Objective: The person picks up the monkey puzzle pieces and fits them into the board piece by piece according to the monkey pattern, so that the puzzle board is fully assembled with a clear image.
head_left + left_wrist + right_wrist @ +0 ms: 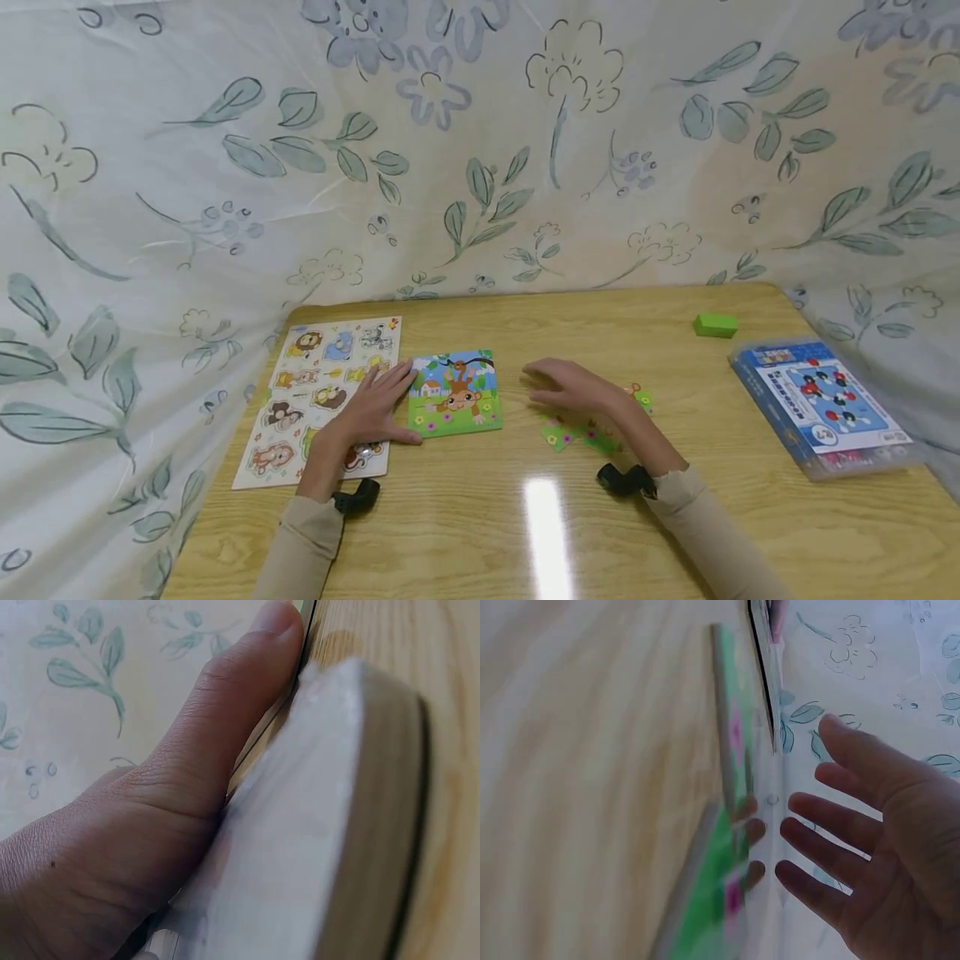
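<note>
A square monkey picture puzzle [453, 393] lies on the table in the head view. My left hand [371, 408] is at its left side, the fingers stretched toward its upper left corner and the thumb [225, 697] extended near its lower left corner. Under that hand, partly hidden, lies a white animal puzzle board [258, 433]. My right hand [573, 387] hovers to the right of the monkey puzzle, fingers apart and holding nothing. Below and beside it are loose green puzzle pieces [557, 437] with pink flowers, partly covered by the hand; the right wrist view shows two green pieces [697, 900] edge-on.
A small green block [716, 325] sits near the back right of the wooden table [465, 517]. A blue boxed set [825, 404] in clear plastic lies at the right. Flowered cloth [480, 150] hangs behind the table and at its sides.
</note>
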The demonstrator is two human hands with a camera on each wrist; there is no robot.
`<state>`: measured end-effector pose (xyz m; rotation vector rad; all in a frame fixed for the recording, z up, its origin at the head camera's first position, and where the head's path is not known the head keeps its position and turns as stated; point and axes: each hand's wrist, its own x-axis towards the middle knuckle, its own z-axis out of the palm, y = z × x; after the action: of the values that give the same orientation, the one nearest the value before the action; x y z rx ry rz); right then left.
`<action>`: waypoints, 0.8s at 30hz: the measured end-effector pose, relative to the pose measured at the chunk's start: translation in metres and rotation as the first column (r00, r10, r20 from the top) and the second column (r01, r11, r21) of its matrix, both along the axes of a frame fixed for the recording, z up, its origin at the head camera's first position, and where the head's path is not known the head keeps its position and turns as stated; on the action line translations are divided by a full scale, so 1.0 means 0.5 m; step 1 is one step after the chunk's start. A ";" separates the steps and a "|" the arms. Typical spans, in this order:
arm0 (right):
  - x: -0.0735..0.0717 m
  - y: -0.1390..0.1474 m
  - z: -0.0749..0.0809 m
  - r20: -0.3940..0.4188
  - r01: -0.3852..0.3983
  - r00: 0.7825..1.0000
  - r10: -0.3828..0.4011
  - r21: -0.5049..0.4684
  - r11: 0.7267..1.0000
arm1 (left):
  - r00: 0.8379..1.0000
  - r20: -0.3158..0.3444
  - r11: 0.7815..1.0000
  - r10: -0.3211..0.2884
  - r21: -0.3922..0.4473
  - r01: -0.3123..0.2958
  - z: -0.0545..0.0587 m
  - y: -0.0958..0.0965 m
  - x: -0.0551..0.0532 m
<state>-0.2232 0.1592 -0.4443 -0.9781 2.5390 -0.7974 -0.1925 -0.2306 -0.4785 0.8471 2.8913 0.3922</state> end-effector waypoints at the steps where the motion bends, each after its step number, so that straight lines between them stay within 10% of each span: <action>1: 0.006 0.009 0.002 0.002 -0.012 1.000 0.012 0.007 1.000 | 1.000 -0.003 1.000 -0.002 -0.002 0.002 -0.001 -0.001 0.000; 12: 0.086 0.082 0.018 -0.015 -0.091 0.996 0.093 0.086 0.992 | 1.000 -0.005 1.000 -0.008 -0.010 0.008 -0.010 -0.005 -0.004; 24: 0.103 0.094 0.014 -0.055 -0.139 0.988 0.141 0.045 0.989 | 1.000 -0.005 1.000 -0.002 0.001 0.002 -0.007 -0.004 -0.002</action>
<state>-0.1719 0.2064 -0.4374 -1.1670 2.4912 -0.6832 -0.1936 -0.2326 -0.4821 0.8527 2.8951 0.3913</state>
